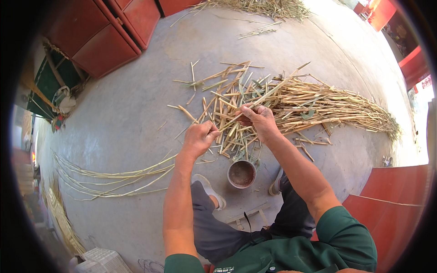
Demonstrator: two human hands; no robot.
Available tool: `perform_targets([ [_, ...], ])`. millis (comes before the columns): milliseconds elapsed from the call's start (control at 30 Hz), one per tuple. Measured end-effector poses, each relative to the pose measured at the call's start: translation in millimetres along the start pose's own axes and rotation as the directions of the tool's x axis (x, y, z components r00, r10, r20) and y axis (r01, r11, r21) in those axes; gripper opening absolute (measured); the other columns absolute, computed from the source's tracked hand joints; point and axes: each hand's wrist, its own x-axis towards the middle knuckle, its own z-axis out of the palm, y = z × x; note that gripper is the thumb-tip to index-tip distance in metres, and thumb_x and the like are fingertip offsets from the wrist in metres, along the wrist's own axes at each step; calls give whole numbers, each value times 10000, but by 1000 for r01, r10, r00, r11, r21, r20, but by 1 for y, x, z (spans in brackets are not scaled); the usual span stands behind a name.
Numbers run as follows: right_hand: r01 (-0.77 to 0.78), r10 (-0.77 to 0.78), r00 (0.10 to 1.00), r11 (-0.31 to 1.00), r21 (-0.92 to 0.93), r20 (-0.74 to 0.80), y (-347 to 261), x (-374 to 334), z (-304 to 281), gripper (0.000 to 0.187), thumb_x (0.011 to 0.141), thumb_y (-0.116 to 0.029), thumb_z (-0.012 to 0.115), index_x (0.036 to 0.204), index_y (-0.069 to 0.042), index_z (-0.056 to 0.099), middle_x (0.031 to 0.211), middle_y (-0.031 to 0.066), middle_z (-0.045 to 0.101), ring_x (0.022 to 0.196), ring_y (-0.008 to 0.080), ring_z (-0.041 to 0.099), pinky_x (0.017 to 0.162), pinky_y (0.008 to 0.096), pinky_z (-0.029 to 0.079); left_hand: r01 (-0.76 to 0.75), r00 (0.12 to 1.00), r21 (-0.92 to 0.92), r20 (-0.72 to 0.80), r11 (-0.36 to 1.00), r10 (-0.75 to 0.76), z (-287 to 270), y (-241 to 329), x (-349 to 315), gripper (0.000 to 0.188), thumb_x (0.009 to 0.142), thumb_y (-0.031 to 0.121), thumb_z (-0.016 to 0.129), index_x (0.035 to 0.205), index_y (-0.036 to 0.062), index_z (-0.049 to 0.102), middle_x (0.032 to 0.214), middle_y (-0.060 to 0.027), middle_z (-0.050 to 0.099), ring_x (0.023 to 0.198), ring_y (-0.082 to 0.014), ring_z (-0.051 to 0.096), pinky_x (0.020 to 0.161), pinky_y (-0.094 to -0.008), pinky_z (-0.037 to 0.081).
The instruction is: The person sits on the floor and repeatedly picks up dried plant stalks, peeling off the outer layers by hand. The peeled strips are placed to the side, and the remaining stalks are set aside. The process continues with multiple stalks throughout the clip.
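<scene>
A long pale straw stalk [286,83] slants up and right from between my hands. My right hand [260,120] is closed around it, thumb and fingers pinching it. My left hand [199,137] is closed in a fist near the stalk's lower end, which seems to run into its fingers. Below both hands a loose pile of short, broken stalk pieces [232,101] lies on the floor. Beside it, to the right, a thick bundle of long dry stalks [332,103] spreads out toward the right.
A round bowl [241,185] with brownish contents stands between my feet. Several long thin strips [114,175] lie on the floor to the left. More straw [268,8] is heaped at the far side. Red cabinets [107,52] stand far left; a red panel [387,200] is near right.
</scene>
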Motion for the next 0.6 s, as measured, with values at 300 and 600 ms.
perform_targets([
  [300,4,-20,983,996,-86,-184,-23,-2,-5,271,923,-287,746,941,-26,675,808,69,712,713,144,706,614,246,546,-36,999,13,-30,999,37,-7,7,-2,163,830,216,747,819,62,696,704,-113,689,680,-307,677,644,-406,510],
  [600,80,-70,927,997,11,-368,-61,20,-81,212,914,-241,761,930,-49,674,796,46,703,709,137,700,576,230,546,-20,998,117,-63,993,27,-38,-26,-25,155,823,204,751,807,58,700,690,-73,698,641,-233,664,626,-361,496],
])
